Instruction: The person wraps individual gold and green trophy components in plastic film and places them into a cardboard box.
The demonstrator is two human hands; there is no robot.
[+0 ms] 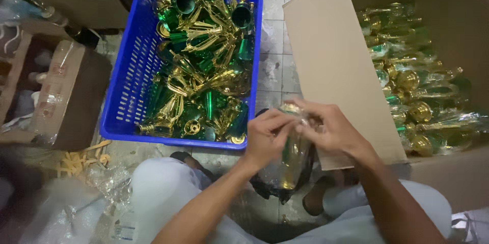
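- A seated person is gripping a green-and-gold trophy piece (291, 165) in a clear plastic sleeve, holding it upright above the lap, between the knees.
- The left hand (266, 139) is closing around the upper part of the wrapped piece, fingers curled against the plastic.
- The right hand (331, 129) is pinching the top of the sleeve, fingertips meeting those of the left hand at the gold cap.
- A blue plastic crate (127, 86) is standing on the tiled floor just ahead of the knees, holding a loose heap of bare green and gold pieces (204, 71).
- To the right, an open cardboard box (336, 71) is holding a stack of wrapped pieces (423, 96), each glinting under clear plastic.
- Crumpled plastic wrappers (97, 188) are lying on the floor by the left knee.
- Judging from the two piles, the work appears to be well under way but unfinished: the crate is filling and many pieces in the box are remaining in sleeves.
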